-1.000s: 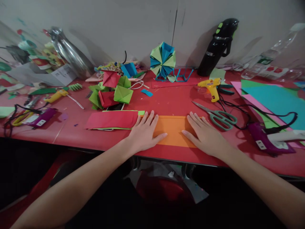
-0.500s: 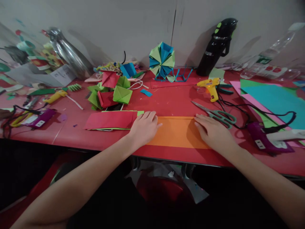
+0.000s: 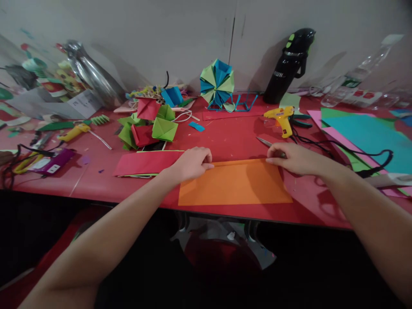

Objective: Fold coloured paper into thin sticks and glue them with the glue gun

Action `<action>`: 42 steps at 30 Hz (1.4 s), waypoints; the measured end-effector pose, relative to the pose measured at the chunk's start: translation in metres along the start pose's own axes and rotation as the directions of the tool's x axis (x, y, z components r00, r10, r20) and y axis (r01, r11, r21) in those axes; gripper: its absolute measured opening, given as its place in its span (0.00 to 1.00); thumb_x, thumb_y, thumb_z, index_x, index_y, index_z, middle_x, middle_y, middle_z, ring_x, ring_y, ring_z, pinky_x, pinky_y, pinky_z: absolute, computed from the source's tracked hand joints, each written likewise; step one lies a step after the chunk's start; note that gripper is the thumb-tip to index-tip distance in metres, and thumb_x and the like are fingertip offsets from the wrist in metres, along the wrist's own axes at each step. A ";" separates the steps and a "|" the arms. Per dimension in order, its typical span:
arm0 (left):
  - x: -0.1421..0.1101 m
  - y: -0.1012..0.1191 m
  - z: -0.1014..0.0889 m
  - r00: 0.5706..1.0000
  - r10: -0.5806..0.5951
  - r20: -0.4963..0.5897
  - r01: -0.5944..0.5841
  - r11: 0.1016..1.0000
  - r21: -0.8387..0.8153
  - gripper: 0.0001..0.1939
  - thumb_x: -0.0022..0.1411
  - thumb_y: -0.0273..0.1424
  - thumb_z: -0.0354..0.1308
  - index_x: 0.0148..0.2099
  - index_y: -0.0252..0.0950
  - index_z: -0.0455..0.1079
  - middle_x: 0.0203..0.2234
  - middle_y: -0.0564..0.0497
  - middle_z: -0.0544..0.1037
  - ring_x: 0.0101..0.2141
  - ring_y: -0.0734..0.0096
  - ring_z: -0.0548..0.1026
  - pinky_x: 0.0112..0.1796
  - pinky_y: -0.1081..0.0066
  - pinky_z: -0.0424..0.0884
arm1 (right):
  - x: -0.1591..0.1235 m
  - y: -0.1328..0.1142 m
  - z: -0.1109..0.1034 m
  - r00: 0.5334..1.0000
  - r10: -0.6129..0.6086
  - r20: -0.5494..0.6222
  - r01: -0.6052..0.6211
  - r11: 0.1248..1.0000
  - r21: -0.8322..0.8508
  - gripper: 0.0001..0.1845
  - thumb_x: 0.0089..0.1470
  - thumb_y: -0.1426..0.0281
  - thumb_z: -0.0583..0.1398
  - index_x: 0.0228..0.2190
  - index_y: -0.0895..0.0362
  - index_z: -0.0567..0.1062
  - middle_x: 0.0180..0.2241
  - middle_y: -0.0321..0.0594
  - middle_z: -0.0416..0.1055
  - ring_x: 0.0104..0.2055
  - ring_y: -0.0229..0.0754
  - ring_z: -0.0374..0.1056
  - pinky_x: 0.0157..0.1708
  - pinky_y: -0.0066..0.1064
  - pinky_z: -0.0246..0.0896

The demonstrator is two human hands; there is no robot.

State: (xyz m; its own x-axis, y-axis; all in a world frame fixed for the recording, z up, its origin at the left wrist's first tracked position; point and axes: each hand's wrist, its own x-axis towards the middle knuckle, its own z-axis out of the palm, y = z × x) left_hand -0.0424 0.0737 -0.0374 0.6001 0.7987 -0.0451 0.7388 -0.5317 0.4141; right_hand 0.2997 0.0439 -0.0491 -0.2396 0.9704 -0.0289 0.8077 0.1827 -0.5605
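Two hands [image 3: 193,164] [image 3: 292,158], one orange sheet [image 3: 234,184]

The orange paper [image 3: 238,185] looks smooth and matt.

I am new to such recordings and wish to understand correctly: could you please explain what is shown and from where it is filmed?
No machine here: a camera worn on a person's head looks forward and down at two bare hands. The left hand and right hand hold an orange sheet near its far corners, over a red table. Beside the left hand lies red paper. Farther back are a yellow glue gun and a black bottle.
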 end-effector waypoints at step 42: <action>-0.029 0.062 0.024 0.995 -0.012 0.094 0.084 0.564 -0.822 0.07 0.59 0.29 0.65 0.39 0.33 0.74 0.33 0.49 0.81 0.36 0.71 0.79 0.41 0.69 0.74 | -0.015 -0.099 0.013 0.993 -0.119 -0.008 0.115 0.942 0.314 0.18 0.58 0.52 0.60 0.29 0.54 0.76 0.26 0.36 0.72 0.28 0.39 0.65 0.27 0.31 0.58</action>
State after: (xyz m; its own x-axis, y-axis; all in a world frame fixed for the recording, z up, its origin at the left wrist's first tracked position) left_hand -0.0061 0.0107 -0.0324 0.6178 0.7745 -0.1355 0.2151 -0.0007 0.9766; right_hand 0.2164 0.0091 -0.0043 -0.3292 0.9432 0.0447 0.5646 0.2346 -0.7913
